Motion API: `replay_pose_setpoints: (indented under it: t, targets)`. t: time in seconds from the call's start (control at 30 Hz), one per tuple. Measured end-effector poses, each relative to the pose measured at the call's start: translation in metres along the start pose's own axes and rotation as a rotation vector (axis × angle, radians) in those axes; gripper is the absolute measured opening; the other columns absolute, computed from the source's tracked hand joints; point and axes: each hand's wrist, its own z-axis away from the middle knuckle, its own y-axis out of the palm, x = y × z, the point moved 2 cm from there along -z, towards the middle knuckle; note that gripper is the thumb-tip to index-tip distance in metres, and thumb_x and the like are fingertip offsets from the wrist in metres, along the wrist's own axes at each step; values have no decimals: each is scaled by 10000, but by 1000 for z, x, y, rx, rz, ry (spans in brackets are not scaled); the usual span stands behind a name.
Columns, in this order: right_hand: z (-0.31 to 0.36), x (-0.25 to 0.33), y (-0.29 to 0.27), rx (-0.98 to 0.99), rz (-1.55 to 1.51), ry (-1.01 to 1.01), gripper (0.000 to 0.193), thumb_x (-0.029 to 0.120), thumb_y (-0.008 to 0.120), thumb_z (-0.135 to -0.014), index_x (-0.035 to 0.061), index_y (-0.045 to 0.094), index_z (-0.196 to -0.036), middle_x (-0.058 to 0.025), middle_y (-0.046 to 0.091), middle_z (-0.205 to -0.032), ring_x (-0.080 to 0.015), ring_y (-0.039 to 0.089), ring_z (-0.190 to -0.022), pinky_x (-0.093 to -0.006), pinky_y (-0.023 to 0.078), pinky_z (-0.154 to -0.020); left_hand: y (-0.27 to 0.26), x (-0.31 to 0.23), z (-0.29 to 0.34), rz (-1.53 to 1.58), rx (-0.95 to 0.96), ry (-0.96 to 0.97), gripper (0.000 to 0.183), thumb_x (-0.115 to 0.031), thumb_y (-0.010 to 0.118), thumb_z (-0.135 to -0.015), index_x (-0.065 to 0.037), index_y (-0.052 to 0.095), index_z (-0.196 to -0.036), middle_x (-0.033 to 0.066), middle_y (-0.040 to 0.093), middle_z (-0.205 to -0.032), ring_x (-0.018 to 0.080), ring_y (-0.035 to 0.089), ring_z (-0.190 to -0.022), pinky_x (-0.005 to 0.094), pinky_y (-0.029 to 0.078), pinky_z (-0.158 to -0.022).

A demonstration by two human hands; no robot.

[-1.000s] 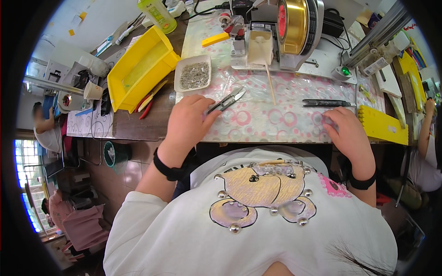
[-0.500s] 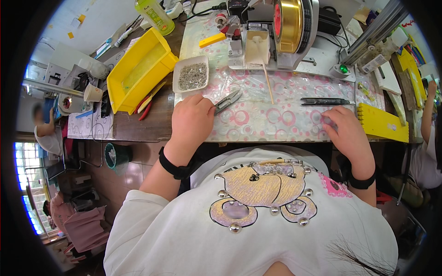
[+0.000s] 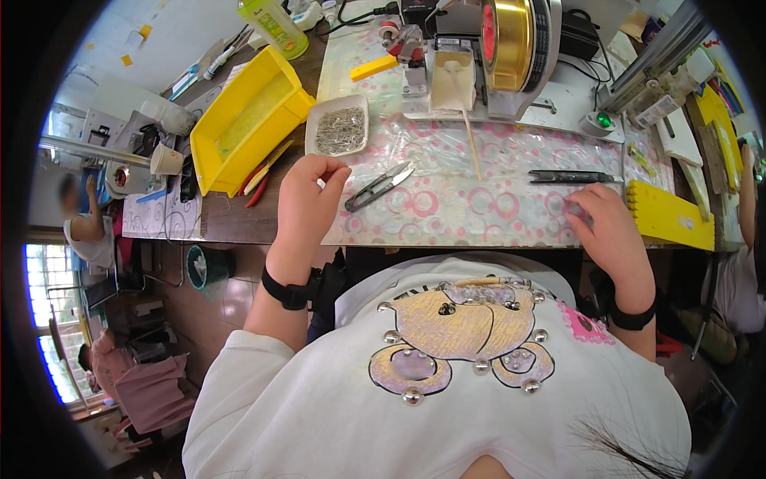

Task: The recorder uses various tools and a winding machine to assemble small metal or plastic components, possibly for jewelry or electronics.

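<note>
Left hand [image 3: 309,199], fingertips together, grasp contents unclear, and right hand [image 3: 608,219], fingers slightly apart, sit near snips [image 3: 384,186] and black tool [image 3: 574,176] respectively, presumably laid for easy reach.

Along the far edge of the table [image 3: 243,222] stand a green bottle [image 3: 277,32] left of the middle and a gold roll [image 3: 511,48] right of it, a yellow bin [image 3: 267,140] and a paper cup [image 3: 165,160] occupy the left side, and a green waste bin [image 3: 199,275] stands below the near edge.
</note>
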Motion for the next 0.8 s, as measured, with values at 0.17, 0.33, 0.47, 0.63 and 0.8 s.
replay_pose_setpoints:
  t: [0.17, 0.33, 0.47, 0.63, 0.8]
  targets:
    - [-1, 0, 1, 11, 10, 15, 197, 96, 633, -766, 29, 581, -945, -149, 574, -959, -353, 542, -943, -406, 442, -826, 17, -24, -6, -244, 62, 405, 210, -68, 681, -739, -39, 659, -946, 116, 620, -899, 301, 577, -857, 376, 468, -763]
    - [0, -2, 0, 16, 3, 16, 231, 89, 649, -771, 8, 594, -980, -141, 578, -978, -344, 542, -945, -386, 439, -821, 28, -25, -5, -343, 95, 464, 183, -98, 694, -724, -60, 685, -903, 81, 619, -874, 282, 573, -857, 385, 463, -761]
    - [0, -2, 0, 2, 1, 2, 230, 84, 649, -771, 7, 594, -980, -142, 579, -974, -345, 544, -937, -384, 440, -815, 32, -23, -1, -405, 48, 497, 112, -86, 701, -701, -72, 690, -812, 43, 614, -814, 260, 575, -823, 381, 458, -731]
    - [-3, -1, 0, 16, 1, 36, 210, 103, 640, -759, 35, 575, -946, -148, 572, -945, -361, 537, -933, -412, 434, -821, 34, -18, 3, -351, -33, 537, 84, -56, 696, -699, -64, 666, -777, 53, 612, -791, 273, 581, -755, 377, 463, -662]
    - [-3, -1, 1, 0, -5, 13, 209, 103, 639, -760, 33, 575, -946, -148, 570, -941, -360, 537, -931, -414, 434, -821, 18, -20, 2, -171, -142, 385, 52, -57, 682, -735, -64, 647, -773, 79, 617, -799, 278, 600, -686, 366, 484, -613]
